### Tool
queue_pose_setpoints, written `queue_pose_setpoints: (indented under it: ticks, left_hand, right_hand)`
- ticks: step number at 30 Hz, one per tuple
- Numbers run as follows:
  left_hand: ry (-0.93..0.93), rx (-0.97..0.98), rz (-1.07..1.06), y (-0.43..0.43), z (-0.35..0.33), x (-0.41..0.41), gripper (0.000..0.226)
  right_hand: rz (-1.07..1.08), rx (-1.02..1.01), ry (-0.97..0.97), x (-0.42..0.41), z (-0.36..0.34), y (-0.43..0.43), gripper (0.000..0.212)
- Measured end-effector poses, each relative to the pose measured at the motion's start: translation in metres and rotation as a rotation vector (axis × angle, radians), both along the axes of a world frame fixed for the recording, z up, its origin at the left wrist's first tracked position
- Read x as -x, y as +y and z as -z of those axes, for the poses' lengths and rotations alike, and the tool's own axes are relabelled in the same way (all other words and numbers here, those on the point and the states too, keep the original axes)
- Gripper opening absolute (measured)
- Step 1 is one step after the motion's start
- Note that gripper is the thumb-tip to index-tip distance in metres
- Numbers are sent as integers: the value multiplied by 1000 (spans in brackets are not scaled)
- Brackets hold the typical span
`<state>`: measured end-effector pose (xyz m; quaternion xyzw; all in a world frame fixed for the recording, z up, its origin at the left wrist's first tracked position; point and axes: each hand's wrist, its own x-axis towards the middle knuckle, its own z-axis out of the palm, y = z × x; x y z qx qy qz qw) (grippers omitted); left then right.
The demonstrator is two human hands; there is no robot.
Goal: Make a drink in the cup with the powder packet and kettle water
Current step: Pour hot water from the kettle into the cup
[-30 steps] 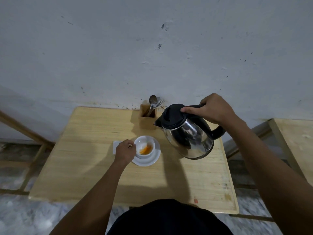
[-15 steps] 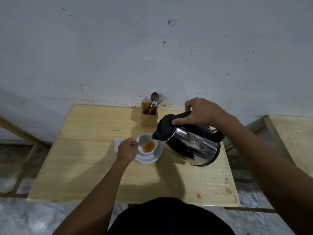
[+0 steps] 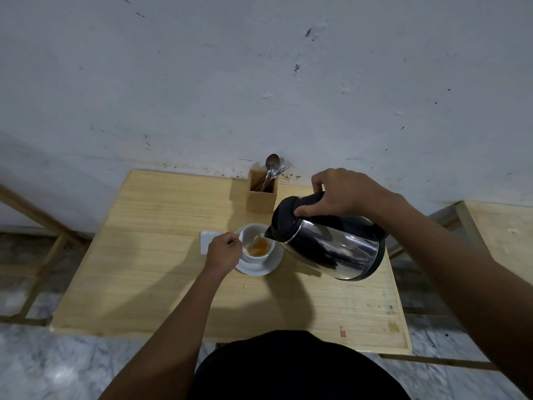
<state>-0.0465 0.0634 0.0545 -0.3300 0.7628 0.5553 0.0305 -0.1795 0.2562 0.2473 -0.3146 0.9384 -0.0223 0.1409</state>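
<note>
The right hand [image 3: 343,192], its grip wrapped around the handle, tips the steel black-lidded kettle [image 3: 326,243] so water streams into the white ceramic cup [image 3: 253,245]; the left hand [image 3: 223,251] pinches the cup's near-left side, steadying it on the wooden bench [image 3: 144,269].

A big pale wall [image 3: 259,82] fills the top half of the frame. It has small dark marks and chips, and brown spots low down. A light wooden bench [image 3: 150,255] sits in the middle, pushed against the wall. Another wooden table [image 3: 501,229] shows at the right edge. The floor [image 3: 57,368] at the bottom is grey and white marble. A wooden frame [image 3: 40,235] stands at the left.
</note>
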Motion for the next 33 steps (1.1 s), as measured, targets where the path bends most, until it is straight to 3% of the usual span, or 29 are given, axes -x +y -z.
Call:
queue_pose_setpoints:
  ticks: [33]
  left_hand:
    - [20,22,9,1,1,-1,19]
  right_hand:
    - [-62,-65,-20,23,-18,-5,59]
